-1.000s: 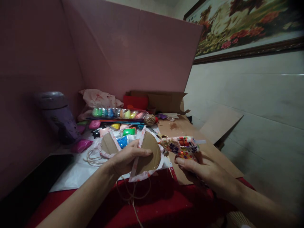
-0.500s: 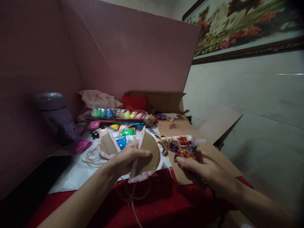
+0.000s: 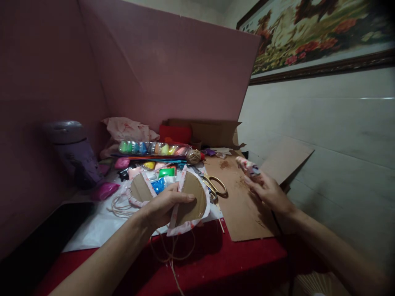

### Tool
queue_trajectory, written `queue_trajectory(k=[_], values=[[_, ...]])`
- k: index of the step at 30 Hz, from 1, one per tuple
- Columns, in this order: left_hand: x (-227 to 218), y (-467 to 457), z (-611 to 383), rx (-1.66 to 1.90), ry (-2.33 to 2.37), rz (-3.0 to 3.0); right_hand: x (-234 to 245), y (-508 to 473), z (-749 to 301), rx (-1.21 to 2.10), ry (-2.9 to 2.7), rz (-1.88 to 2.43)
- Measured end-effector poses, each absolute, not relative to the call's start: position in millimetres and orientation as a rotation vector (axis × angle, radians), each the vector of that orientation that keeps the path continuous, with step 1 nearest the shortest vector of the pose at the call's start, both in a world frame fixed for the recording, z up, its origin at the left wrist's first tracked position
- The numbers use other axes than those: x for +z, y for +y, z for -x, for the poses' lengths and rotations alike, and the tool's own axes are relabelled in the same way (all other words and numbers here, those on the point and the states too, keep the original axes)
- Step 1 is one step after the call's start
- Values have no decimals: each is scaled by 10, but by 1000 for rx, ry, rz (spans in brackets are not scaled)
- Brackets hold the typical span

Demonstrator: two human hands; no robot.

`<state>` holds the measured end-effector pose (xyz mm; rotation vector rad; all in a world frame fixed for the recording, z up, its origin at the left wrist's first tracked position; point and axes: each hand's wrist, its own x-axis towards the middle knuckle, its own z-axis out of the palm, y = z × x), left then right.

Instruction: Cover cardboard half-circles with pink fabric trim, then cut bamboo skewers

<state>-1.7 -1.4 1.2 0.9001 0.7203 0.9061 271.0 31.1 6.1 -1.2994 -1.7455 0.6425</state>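
My left hand [image 3: 165,204] is closed on a round cardboard disc [image 3: 193,199] edged with pink patterned fabric, held above the table's red cloth, thumb on its face. Twine [image 3: 173,250] dangles from beneath it. My right hand [image 3: 267,189] has swung out to the right over a flat sheet of brown cardboard [image 3: 243,205] and grips a flower-patterned glue gun [image 3: 247,165], whose nose points away from me. A second fabric-edged cardboard piece [image 3: 140,189] lies just left of the disc.
Gold-handled scissors [image 3: 214,187] lie on the cardboard sheet. Behind are a row of coloured clay tubs [image 3: 151,147], a twine ball [image 3: 194,156], a purple flask [image 3: 75,154], an open cardboard box [image 3: 212,131] and a pink board [image 3: 173,65] standing as a backdrop.
My right hand has carried the glue gun away from the disc, rightwards and farther back over the cardboard sheet, uncovering the scissors. My left hand and the disc have hardly moved.
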Motion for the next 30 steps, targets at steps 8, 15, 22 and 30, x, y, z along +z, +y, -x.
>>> queue_trajectory(k=[8, 15, 22, 30], values=[[36, 5, 47, 1031, 684, -883, -312, 429, -3127, 28, -2312, 1706], [43, -17, 43, 988, 554, -876, -44, 97, -2634, -25, -2216, 1280], [16, 28, 64, 1064, 454, -965, -80, 273, -1778, 1385, -1564, 1071], [77, 52, 84, 1250, 494, -909, -200, 355, -1326, 1648, -1344, 766]])
